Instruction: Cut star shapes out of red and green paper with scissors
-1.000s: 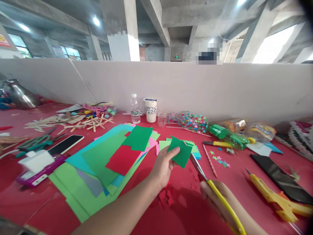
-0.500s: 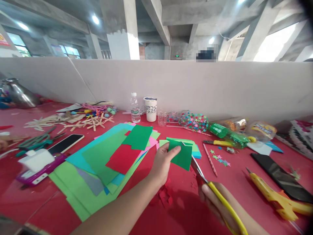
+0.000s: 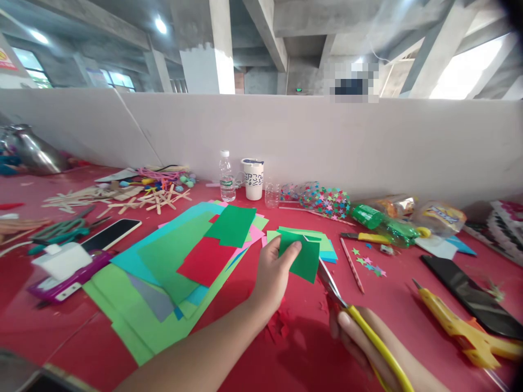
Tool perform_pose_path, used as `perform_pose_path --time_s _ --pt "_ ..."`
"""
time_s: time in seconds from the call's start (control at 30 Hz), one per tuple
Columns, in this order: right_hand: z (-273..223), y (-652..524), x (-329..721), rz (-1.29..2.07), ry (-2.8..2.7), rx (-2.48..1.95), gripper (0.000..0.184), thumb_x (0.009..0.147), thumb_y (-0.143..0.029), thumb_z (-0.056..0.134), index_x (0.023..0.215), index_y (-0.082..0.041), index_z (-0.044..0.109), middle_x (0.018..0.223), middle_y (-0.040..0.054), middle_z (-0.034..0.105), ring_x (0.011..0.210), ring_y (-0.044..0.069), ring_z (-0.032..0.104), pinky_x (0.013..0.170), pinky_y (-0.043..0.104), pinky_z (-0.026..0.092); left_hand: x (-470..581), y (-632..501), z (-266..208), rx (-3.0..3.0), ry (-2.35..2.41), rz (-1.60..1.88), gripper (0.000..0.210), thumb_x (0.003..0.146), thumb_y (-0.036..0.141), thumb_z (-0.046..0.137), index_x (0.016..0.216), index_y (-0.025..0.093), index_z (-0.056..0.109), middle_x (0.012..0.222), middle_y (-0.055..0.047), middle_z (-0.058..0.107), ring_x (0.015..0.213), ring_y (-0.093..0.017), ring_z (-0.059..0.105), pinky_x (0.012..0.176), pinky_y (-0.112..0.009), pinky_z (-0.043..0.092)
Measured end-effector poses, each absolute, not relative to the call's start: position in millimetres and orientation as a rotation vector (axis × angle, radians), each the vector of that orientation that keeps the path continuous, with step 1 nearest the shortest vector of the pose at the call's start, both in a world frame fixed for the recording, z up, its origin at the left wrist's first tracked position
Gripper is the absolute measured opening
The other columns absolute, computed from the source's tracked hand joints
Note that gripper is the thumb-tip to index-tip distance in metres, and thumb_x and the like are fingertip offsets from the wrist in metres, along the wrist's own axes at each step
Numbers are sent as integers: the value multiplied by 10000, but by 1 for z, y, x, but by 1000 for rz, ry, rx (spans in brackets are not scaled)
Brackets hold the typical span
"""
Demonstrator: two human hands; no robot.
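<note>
My left hand [image 3: 273,275] pinches a dark green piece of paper [image 3: 305,262] between thumb and fingers, holding it above the red table [image 3: 310,348]. Closed around the yellow handles of a pair of scissors [image 3: 341,302], my right hand [image 3: 363,337] is to the right and nearer to me. The blades reach up to the paper, and one tip shows at its upper edge; part of the blades is hidden by the sheet. Red paper scraps [image 3: 278,324] lie beneath my hands. Behind the held piece is a small stack of green and blue paper [image 3: 327,246].
Coloured sheets [image 3: 163,261] spread out on the left. A water bottle [image 3: 227,177] and a paper cup [image 3: 253,181] stand by the partition. On the right lie a yellow glue gun [image 3: 457,324], a black phone [image 3: 466,294], a yellow cutter [image 3: 371,238] and a green bottle [image 3: 379,223].
The view has shifted slightly. Both hands keep nearly the same pose, with the green paper still between the scissor blades and little visible difference.
</note>
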State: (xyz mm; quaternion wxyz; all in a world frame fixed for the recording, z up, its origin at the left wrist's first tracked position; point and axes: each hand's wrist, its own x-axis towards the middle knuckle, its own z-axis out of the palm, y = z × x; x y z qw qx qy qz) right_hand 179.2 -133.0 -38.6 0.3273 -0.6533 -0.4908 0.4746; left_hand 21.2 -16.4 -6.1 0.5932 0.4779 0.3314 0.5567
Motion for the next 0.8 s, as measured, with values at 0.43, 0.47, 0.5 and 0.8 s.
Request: perform_pose_path --time_s 0.43,0.47,0.5,0.8 --pt "-30 -134 170 1198 -1230 -1766 624 732 -787 409 732 -180 552 541 -53 418 450 94 361 431 216 314 20 -18 -5 1198 806 1322 201 768 329 638 683 172 546 625 30 527 589 -98 440 589 -215 377" --pt "-30 -133 169 1204 -1221 -1765 627 724 -792 414 723 -180 551 533 -55 415 444 92 358 428 215 316 20 -19 -6 1200 817 1321 198 770 340 637 699 172 560 644 22 547 601 -103 457 600 -220 384" --pt "-29 -133 169 1197 -1221 -1760 630 713 -797 423 707 -180 550 532 -50 422 449 96 372 433 216 333 21 -20 -6 1199 826 1319 196 769 351 639 719 172 577 666 13 568 615 -111 477 607 -224 391" --pt "-13 -131 162 1086 -1293 -1714 652 685 -836 392 603 -201 511 511 -33 437 454 114 401 437 218 364 24 -24 -9 1141 812 1273 256 759 420 653 819 175 610 759 -14 634 674 -138 550 620 -236 414"
